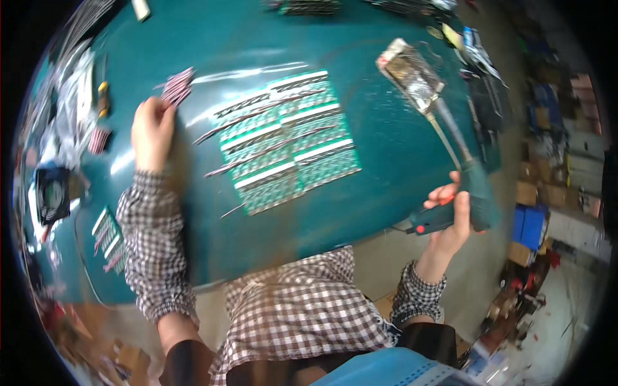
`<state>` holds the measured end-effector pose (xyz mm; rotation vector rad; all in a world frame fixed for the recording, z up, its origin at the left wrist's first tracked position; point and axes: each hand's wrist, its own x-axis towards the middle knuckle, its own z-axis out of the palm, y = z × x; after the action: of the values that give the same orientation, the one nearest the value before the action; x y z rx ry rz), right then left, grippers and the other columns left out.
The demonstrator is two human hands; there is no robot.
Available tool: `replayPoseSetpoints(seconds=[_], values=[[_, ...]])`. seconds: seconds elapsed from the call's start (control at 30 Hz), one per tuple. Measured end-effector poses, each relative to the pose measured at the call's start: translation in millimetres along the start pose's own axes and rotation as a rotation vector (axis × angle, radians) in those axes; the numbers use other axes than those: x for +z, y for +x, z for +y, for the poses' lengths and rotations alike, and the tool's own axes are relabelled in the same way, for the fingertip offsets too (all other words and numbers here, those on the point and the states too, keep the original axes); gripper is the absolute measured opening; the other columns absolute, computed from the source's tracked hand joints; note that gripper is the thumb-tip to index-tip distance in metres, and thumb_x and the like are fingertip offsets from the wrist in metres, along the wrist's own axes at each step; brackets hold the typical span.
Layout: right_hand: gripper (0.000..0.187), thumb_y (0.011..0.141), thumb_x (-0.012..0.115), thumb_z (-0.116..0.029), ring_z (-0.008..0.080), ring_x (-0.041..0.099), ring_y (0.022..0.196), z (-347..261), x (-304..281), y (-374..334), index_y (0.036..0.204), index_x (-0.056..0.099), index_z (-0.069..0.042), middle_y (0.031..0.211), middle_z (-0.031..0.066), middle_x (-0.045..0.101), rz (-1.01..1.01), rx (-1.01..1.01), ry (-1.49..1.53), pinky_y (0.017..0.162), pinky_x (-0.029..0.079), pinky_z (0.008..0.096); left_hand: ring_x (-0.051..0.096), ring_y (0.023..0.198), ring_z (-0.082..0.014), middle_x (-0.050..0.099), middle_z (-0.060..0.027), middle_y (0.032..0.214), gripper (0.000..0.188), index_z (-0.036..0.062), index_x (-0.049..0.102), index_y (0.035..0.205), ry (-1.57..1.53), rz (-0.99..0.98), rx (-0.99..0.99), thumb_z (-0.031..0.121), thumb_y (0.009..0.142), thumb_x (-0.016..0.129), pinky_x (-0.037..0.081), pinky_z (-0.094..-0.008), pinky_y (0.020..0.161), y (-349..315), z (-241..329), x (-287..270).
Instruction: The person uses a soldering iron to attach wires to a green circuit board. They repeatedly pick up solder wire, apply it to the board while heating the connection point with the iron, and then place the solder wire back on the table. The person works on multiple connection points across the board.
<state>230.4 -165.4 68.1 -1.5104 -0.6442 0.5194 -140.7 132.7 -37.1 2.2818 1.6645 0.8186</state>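
My left hand (152, 132) is over the left part of the table, its thumb and fingers pinched at the near end of a bundle of short red-and-white wires (177, 87). In my right hand (454, 215), at the right table edge, is a dark green pistol-grip soldering gun (477, 190) with a red trigger. Its long metal shaft points away toward a scorched, shiny metal holder (415, 77); where the tip rests I cannot make out. Between my hands lie green circuit board panels (293, 145) in two columns, with dark red wires lying across them and sticking out on the left.
On the left are another wire bundle (98, 140), a yellow-handled screwdriver (103, 100), a black fan-like device (53, 193), plastic bags (59, 122) and a small green board (109, 238). More boards (309, 6) sit at the far edge. Tools (483, 96) crowd the right edge.
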Motion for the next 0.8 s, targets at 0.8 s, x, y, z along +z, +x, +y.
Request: replayPoseSetpoints(seconds=[0.8], values=[[0.04, 0.097, 0.052, -0.03, 0.0245, 0.065, 0.076, 15.6, 13.1, -12.1, 0.113, 0.052, 0.007, 0.084, 0.0111, 0.063, -0.16, 0.38, 0.515, 0.05, 0.057, 0.0284, 0.067, 0.065, -0.0148, 0.069, -0.0078, 0.079, 0.017, 0.0079, 0.066, 0.1, 0.006, 0.152, -0.04, 0.015, 0.085, 0.068, 0.05, -0.0278, 0.059, -29.1, 45.6, -36.9]])
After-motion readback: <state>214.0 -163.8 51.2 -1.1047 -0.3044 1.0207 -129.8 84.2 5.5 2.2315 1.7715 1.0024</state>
